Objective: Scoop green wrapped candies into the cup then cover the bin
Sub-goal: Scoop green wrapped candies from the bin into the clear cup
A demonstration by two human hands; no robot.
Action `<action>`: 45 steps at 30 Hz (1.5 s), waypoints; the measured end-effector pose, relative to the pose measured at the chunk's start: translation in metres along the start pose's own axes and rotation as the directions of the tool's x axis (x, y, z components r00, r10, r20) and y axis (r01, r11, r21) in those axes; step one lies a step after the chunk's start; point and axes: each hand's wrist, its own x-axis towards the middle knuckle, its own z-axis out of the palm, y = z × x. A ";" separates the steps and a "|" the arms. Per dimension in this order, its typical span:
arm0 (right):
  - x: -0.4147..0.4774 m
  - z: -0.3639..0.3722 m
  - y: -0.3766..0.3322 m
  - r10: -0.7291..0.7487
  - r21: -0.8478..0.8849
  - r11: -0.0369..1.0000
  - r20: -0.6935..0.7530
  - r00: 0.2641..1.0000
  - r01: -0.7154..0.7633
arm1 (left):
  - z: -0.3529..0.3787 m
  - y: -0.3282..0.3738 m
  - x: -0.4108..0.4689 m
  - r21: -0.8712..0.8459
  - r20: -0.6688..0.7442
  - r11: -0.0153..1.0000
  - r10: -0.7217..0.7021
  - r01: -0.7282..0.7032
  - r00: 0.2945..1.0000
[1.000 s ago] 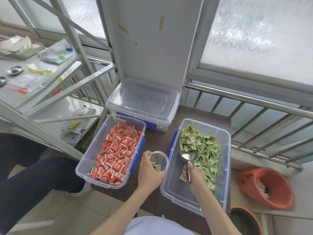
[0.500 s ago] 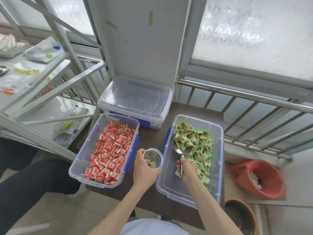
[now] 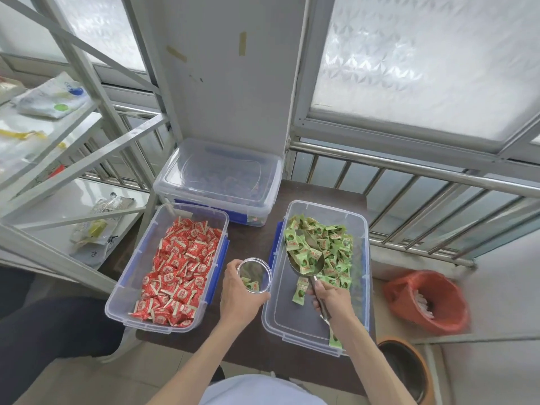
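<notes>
My left hand grips a clear plastic cup between the two front bins; a few green candies lie at its bottom. Gripped by its handle in my right hand is a metal scoop. The scoop's bowl holds several green wrapped candies and sits inside the clear right bin. The heap of green candies fills the far half of that bin. A few loose green candies lie on the bin floor near my right hand.
A clear bin of red wrapped candies stands at the left on the dark table. A lidded bin stands behind, against the wall. An orange-lined basket and a dark pot stand on the floor at right.
The scoop was pushed into the green heap, then drawn back toward me, now loaded with candies. The cup in my left hand stayed between the bins.
</notes>
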 end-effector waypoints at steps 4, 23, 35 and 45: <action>-0.012 -0.020 -0.018 -0.070 -0.098 0.992 0.121 0.990 0.082 | -0.009 -0.001 0.000 -0.016 -0.028 0.999 0.039 -0.039 0.999; -0.085 -0.002 -0.160 -0.027 -0.898 0.238 0.375 0.927 0.370 | -0.018 0.038 -0.017 0.186 0.005 0.907 0.384 -0.378 0.923; -0.105 0.042 -0.182 -0.103 -0.931 -0.020 0.365 0.925 0.365 | -0.022 0.029 -0.013 0.104 0.024 0.947 0.304 -0.305 0.952; -0.135 -0.035 -0.158 -0.149 -0.814 0.519 0.213 0.966 0.259 | -0.008 0.012 -0.007 0.035 -0.030 0.987 0.160 -0.159 0.987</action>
